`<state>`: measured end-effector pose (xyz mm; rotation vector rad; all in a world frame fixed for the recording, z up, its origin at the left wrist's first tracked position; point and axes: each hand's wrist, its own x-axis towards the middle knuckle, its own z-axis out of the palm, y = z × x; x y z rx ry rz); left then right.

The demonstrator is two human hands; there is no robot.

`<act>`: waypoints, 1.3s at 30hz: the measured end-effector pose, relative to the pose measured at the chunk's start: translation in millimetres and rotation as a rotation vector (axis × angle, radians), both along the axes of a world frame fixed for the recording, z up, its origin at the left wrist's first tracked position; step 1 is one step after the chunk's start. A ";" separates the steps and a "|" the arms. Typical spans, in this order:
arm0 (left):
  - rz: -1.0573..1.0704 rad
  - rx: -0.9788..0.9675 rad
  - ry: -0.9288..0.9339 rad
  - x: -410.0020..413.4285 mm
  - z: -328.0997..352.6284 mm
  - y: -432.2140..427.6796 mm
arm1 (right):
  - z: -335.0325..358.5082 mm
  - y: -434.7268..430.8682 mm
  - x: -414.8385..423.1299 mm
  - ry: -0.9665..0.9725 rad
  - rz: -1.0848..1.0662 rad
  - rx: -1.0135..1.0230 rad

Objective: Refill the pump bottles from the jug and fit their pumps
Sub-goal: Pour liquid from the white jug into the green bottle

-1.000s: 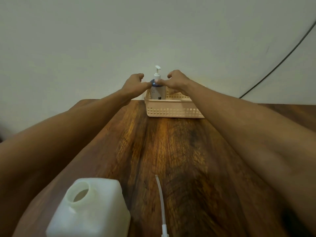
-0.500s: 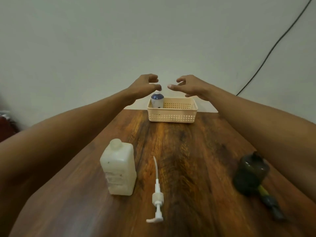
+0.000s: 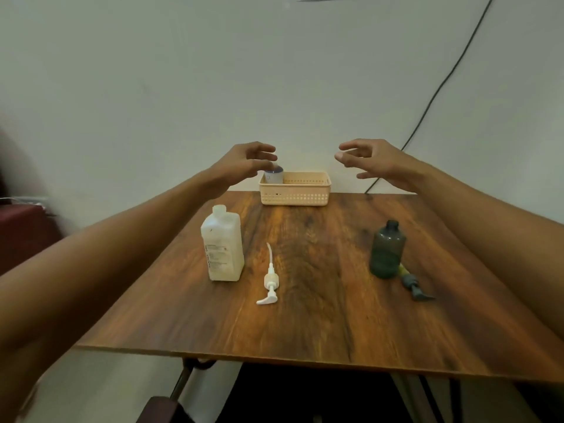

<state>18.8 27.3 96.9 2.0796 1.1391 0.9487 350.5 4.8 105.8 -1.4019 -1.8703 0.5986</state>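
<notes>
A small clear pump bottle (image 3: 274,176) stands in the left end of a beige basket (image 3: 295,196) at the table's far edge; its top is hidden behind my left hand (image 3: 244,161). My left hand hovers above it with loosely curled fingers, holding nothing. My right hand (image 3: 370,158) is raised over the basket's right end, also holding nothing. A white jug (image 3: 222,244) stands uncapped at mid-left. A white pump (image 3: 270,277) lies beside it. A dark green bottle (image 3: 387,250) stands at the right, uncapped, with a dark pump (image 3: 412,283) lying by it.
The wooden table (image 3: 305,331) stands against a pale wall. A black cable (image 3: 442,83) runs down the wall behind the right side. A dark red object (image 3: 21,227) sits off the table at the left.
Both hands have let go of the small bottle in the basket and lifted apart. The camera has pulled back, so the jug, both loose pumps and the green bottle are in view.
</notes>
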 end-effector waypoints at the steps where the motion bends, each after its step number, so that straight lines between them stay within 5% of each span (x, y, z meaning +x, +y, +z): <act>1: 0.000 0.004 -0.013 -1.5 -1.9 -7.7 | -2.6 -7.9 5.0 0.013 -0.002 0.008; 16: 0.001 0.145 -0.011 -23.0 -14.8 -35.6 | -20.7 -41.6 24.8 0.048 -0.049 0.087; 27: 0.238 -0.001 -0.052 -69.2 -81.3 -43.4 | -86.9 -61.9 61.0 0.114 -0.115 -0.031; 39: 0.267 -0.050 -0.250 -79.3 -154.2 -53.8 | -142.8 -71.0 71.2 0.254 -0.117 -0.151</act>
